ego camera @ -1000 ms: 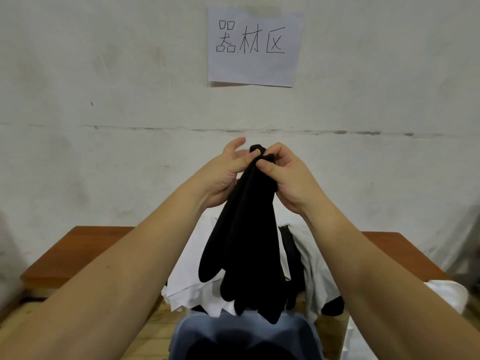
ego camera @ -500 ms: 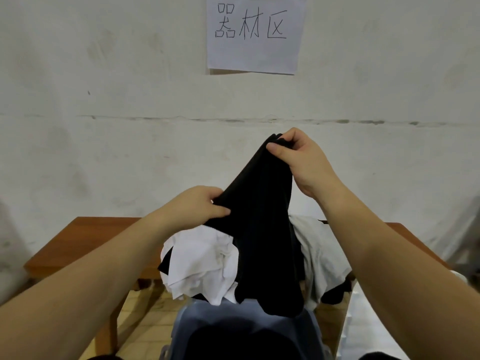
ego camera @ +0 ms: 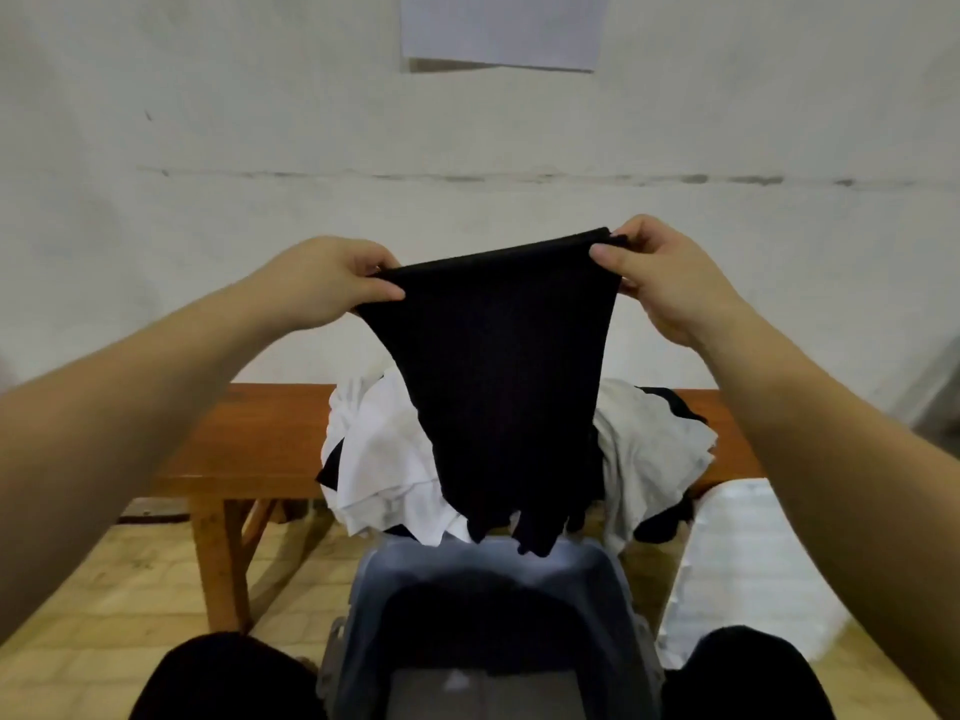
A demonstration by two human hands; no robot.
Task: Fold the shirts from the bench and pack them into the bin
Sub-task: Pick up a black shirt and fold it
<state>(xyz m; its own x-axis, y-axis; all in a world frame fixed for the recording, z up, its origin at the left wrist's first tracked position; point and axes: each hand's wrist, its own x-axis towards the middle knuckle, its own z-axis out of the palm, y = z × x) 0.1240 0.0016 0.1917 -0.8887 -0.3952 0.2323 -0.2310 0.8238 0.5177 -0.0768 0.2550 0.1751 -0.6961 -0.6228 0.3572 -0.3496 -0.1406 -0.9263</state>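
The black shirt (ego camera: 506, 366) hung in the air above the grey bin (ego camera: 488, 605) — its top edge stretched between the left hand (ego camera: 324, 283) and right hand (ego camera: 657, 275), each pinching a corner — with white shirts (ego camera: 384, 459) heaped behind on the wooden bench (ego camera: 249, 433).

Black shirt (ego camera: 511, 366) held up, hanging over grey-blue bin (ego camera: 483, 569), white shirts (ego camera: 384, 459) heaped on wooden bench (ego camera: 249, 433)

Bare utility or storage room: stained whitewashed wall (ego camera: 208, 122), paper notice (ego camera: 501, 28), wooden bench (ego camera: 249, 439), tiled floor (ego camera: 119, 574).
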